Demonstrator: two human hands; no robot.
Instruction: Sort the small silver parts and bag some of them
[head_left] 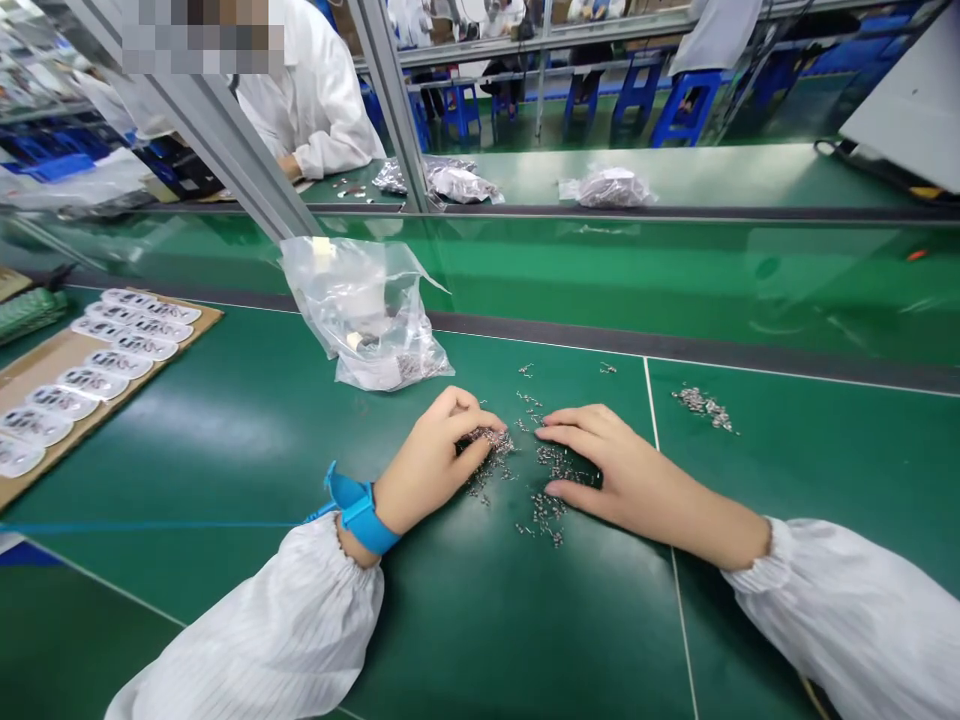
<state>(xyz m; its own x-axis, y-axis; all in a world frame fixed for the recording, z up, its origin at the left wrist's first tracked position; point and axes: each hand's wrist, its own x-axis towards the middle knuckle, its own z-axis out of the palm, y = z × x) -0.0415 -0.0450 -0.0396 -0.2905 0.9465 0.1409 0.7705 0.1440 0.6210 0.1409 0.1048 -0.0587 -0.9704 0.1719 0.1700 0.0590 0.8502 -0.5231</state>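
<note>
Small shiny metal parts (pixel 551 508) lie scattered in loose clusters on the green mat, too tiny for me to name their kind. My left hand (pixel 442 455) is curled over the left cluster, fingertips and thumb touching the parts; whether any are pinched is hidden. A blue wrist strap (pixel 369 520) circles that wrist. On the right side of the clusters my right hand (pixel 611 465) rests with its fingers stretched and the thumb apart, tips at the edge of the parts. Farther right sits a separate small pile of the same parts (pixel 706 408).
A clear plastic bag (pixel 375 320) stands behind my left hand. At the left, a cardboard sheet (pixel 45 365) bears several white oval pieces (pixel 92 382). A green glossy partition (pixel 570 270) runs along the back. Beyond it are plastic-wrapped bundles (pixel 611 188) and a co-worker in white (pixel 315 100).
</note>
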